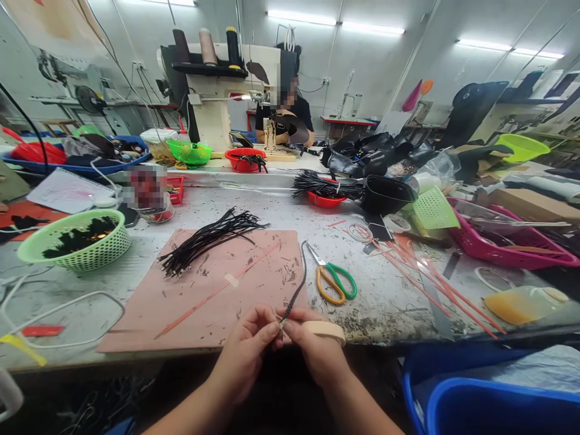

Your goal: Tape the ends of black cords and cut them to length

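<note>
Both hands meet at the front edge of the pink mat (254, 290). Between the fingertips of my left hand (249, 338) and my right hand (312, 338) is the lower end of a black braided cord (296, 291), its thin upper part curving up over the mat's right edge. A roll of beige tape (324, 330) rests against my right hand. Scissors (333, 279) with green and orange handles lie to the right of the cord, blades pointing up and left. Further back on the mat is a bundle of black cords (211, 238).
A green basket (81, 241) with black pieces stands at the left. Beyond the mat are red bowls (326, 199) and a black container (388, 193). Pink strips (435, 281) and a bottle (523, 304) lie right. Across the table, a person (303, 115) sits at a sewing machine (211, 106).
</note>
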Demonstrator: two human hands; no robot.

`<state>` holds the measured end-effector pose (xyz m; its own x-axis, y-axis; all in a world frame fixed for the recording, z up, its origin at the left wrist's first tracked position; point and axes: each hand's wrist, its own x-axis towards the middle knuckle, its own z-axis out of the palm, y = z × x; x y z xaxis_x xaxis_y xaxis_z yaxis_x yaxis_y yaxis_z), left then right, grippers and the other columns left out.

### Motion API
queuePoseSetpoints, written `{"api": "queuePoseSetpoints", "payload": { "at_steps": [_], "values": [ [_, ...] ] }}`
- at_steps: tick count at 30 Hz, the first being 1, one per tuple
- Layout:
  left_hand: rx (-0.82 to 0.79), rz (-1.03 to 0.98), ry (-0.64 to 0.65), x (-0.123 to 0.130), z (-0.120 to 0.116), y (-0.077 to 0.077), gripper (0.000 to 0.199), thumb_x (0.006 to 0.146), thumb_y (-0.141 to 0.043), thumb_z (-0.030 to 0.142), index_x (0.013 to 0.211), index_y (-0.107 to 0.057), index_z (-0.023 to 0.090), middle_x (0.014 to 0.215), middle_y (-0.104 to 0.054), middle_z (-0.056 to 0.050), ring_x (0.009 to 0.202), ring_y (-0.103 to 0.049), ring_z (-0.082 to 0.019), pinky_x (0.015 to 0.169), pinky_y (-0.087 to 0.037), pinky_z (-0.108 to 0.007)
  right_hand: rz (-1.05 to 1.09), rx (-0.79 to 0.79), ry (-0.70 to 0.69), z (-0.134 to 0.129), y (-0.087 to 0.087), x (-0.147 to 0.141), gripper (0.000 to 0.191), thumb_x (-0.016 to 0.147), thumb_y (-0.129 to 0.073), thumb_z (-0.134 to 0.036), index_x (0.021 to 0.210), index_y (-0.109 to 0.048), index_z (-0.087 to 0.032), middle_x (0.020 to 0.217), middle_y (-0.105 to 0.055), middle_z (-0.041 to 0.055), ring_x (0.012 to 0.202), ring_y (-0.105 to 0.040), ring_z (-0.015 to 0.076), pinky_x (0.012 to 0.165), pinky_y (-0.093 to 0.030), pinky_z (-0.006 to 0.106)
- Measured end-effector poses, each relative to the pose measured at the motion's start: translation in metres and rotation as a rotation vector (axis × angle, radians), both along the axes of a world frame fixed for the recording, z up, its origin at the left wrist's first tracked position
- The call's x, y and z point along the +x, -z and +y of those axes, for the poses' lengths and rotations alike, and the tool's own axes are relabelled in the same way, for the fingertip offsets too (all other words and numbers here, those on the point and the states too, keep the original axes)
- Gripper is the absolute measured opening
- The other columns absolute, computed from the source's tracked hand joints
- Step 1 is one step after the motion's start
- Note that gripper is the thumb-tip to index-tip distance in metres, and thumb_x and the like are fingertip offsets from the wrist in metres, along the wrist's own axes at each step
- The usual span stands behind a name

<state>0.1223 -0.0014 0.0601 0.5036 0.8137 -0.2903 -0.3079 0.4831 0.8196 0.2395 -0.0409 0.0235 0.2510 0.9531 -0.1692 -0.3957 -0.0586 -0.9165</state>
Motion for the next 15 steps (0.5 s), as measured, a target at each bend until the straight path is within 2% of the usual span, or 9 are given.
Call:
{"api": "queuePoseSetpoints", "payload": {
  "at_steps": [2,5,9,12,15],
  "values": [
    [-0.011,0.028,0.011,0.0,0.0,-0.001,0.023,0.06,-0.075,0.03,0.06,-0.057,0.017,0.061,-0.056,0.003,0.054,-0.045,-0.008,0.055,-0.037,-0.02,-0.005,0.047,-0.031,0.002,-0.001,0.002,0.021,0.061,-0.071,-0.036,0.071,-0.068,-0.018,0.072,-0.066,0.003,0.064,-0.058,0.0166,0.061,-0.047,0.028],
    [0.014,0.087,0.006,0.0,-0.001,-0.001,0.022,0.061,-0.074,0.031,0.06,-0.058,0.016,0.056,-0.053,0.003,0.053,-0.045,-0.008,0.054,-0.036,-0.019,-0.17,0.113,0.01,0.003,-0.004,0.006,0.015,0.062,-0.069,-0.032,0.061,-0.064,-0.018,0.061,-0.06,-0.0004,0.059,-0.053,0.0133,0.058,-0.044,0.025],
    [0.156,0.203,-0.011,-0.002,-0.001,-0.001,0.019,0.064,-0.071,0.033,0.062,-0.062,0.017,0.057,-0.056,0.001,0.056,-0.049,-0.012,0.056,-0.04,-0.022,-0.316,0.099,0.043,0.002,-0.009,0.007,0.008,0.065,-0.064,-0.027,0.063,-0.063,-0.019,0.063,-0.059,-0.0005,0.059,-0.052,0.0132,0.055,-0.042,0.024],
    [0.296,0.335,-0.038,-0.004,0.0,-0.002,0.017,0.064,-0.071,0.034,0.063,-0.065,0.018,0.059,-0.059,0.0,0.058,-0.052,-0.015,0.058,-0.041,-0.024,-0.421,0.094,0.118,0.003,-0.014,0.005,0.006,0.065,-0.062,-0.024,0.062,-0.064,-0.019,0.062,-0.059,0.0,0.061,-0.053,0.0141,0.06,-0.043,0.026],
    [0.253,0.316,-0.029,-0.004,0.004,-0.004,0.018,0.062,-0.072,0.034,0.061,-0.064,0.018,0.057,-0.057,0.0,0.056,-0.049,-0.013,0.056,-0.04,-0.022,-0.406,0.11,0.111,0.004,-0.018,0.004,0.008,0.064,-0.063,-0.025,0.064,-0.068,-0.019,0.064,-0.059,0.0011,0.065,-0.054,0.0156,0.063,-0.044,0.027]
  ]
}}
